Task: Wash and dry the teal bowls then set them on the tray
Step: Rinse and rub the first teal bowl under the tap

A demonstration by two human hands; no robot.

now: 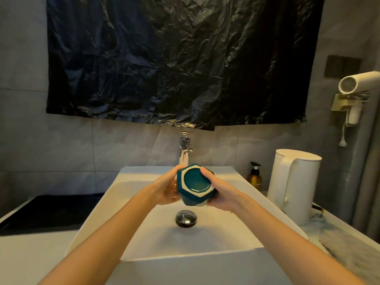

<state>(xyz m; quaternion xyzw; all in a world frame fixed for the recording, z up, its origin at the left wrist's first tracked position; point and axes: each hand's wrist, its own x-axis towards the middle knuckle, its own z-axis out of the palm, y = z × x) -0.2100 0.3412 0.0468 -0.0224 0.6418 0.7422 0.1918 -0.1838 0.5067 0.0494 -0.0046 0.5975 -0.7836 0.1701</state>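
A teal bowl [196,185] with a pale hexagonal foot ring is held over the white sink [144,231], its underside turned toward me. My left hand [166,187] grips its left side and my right hand [218,191] grips its right side, thumb on the foot ring. The bowl sits just below the chrome tap [185,149]. A dark tray [51,210] lies on the counter to the left of the sink.
A black drain plug [186,218] sits in the basin floor. A white kettle [294,185] and an amber pump bottle [255,175] stand to the right. A grey cloth [349,245] lies at the right front. A hair dryer [355,93] hangs on the right wall.
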